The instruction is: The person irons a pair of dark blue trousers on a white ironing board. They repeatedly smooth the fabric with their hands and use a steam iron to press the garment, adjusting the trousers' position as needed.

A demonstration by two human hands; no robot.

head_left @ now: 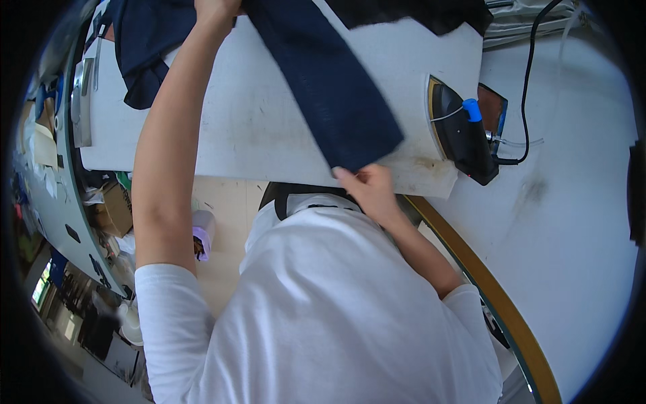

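Observation:
A long dark navy fabric piece (328,86), perhaps a trouser leg or sleeve, slants across the white padded ironing surface (242,111). My right hand (371,189) pinches its near corner between thumb and fingers, at the front edge of the surface. At the top rim of the view, my left hand (217,9) is beside the far part of this fabric. Its fingers are cut off by the picture's edge, so its grip is hidden. More navy cloth (146,45) lies bunched to the left of my left forearm.
A black steam iron (459,131) with a blue-tipped part rests at right, its cord (527,86) running upward. Black cloth (409,12) lies at the far edge. Metal bars (83,101) lie at left. A cardboard box (115,209) and a purple-lined bin (202,235) stand below.

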